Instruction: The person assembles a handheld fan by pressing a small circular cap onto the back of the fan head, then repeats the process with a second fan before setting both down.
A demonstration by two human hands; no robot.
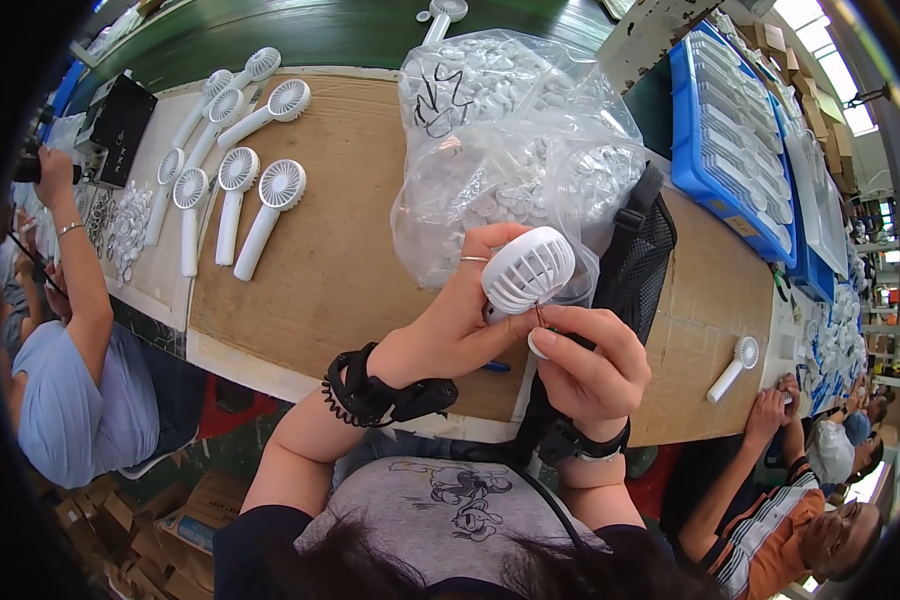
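Observation:
My left hand (457,318) is wrapped round a white handheld fan, whose slatted round head (528,270) points up and to the right. Its handle is mostly hidden by my fingers. Close against the fan's lower edge, my right hand (595,365) pinches a small white round piece (540,343). Thin dark wires (539,314) run between the fan head and my right fingertips. Something small and green shows by those fingertips, too tiny to make out. Behind the fan lies a clear plastic bag (510,150) full of small white parts.
Several white handheld fans (270,205) lie at the left, near loose small parts (130,225) and a black box (117,125). A black mesh strap bag (638,255) and blue trays (730,150) are on the right. One fan (735,368) lies by a co-worker's hands (778,405).

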